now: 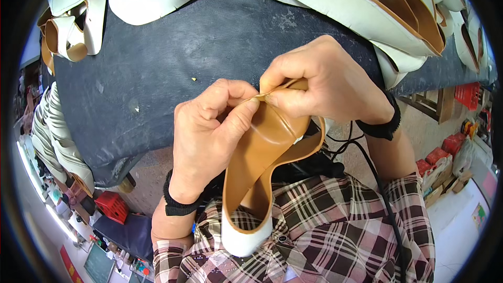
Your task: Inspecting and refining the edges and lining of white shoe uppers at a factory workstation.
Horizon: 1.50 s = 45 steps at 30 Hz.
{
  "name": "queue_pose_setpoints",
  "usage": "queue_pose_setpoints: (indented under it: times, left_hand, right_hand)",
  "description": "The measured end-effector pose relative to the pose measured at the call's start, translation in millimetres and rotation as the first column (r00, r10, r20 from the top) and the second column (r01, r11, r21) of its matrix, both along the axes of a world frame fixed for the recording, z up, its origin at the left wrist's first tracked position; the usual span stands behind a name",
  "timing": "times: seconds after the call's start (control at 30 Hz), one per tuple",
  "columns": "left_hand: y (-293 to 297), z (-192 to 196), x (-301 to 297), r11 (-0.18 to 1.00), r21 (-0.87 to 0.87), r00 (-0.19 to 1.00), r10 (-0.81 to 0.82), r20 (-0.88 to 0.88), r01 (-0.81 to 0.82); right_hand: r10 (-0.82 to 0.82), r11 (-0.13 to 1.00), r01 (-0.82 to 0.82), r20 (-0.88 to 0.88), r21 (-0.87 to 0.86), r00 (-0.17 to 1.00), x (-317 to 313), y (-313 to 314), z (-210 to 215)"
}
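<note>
Between my hands hangs a shoe upper [267, 139], white outside with a tan lining, its white rounded end [247, 238] pointing down toward my plaid shirt. My left hand [207, 131] pinches its upper edge between thumb and forefinger. Close beside it, my right hand [325, 84] grips the same edge, thumb and fingers pressed together. The tan lining is turned toward me, and the material puckers where the fingertips almost meet. Black bands circle both wrists.
Beneath my hands lies a dark, worn work surface [126, 94]. White-and-tan uppers [157, 0] lie along its far edge, with larger pieces [361, 5] at the far right. Stacked white pieces [57, 131] hang at the left. A black cable [374, 178] runs by my right arm; red crates [111, 206] stand below.
</note>
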<state>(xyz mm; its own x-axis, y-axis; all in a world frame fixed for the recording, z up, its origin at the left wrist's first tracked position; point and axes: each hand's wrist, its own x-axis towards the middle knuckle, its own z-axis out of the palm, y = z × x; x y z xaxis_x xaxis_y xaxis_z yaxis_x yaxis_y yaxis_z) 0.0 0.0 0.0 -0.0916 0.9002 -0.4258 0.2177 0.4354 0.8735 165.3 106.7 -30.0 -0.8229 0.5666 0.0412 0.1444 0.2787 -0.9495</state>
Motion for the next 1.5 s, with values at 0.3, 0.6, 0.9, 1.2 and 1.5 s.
queue_pose_setpoints:
  times: [0.3,0.6,0.9,1.2,1.5]
  left_hand:
    - [6.9,-11.6,-6.3,1.000,-0.002,0.996,-0.017,0.087,0.017]
    - [-0.1,-13.1,-11.4,0.972,-0.174,0.845,0.223,0.486,-0.156]
    - [-3.1,0.6,-15.1,0.949,-0.080,0.846,0.309,0.435,-0.306]
    - [-3.4,-5.6,-15.1,0.960,-0.139,0.892,0.279,0.357,-0.244]
    - [-5.5,-16.6,-11.3,0.947,-0.213,0.770,0.321,0.552,-0.242]
  right_hand:
    - [0.227,0.920,-0.209,0.015,-0.331,0.974,-5.7,15.5,-7.0]
    - [0.156,0.965,-0.186,-0.163,-0.185,0.974,-1.6,26.6,-32.5]
    - [0.034,0.799,-0.113,-0.143,-0.590,0.989,19.3,-30.2,4.2]
    - [-0.251,0.624,0.075,-0.108,-0.777,0.962,1.0,-51.9,-17.5]
    - [-0.356,0.487,0.182,-0.004,-0.855,0.934,1.5,-59.3,-24.0]
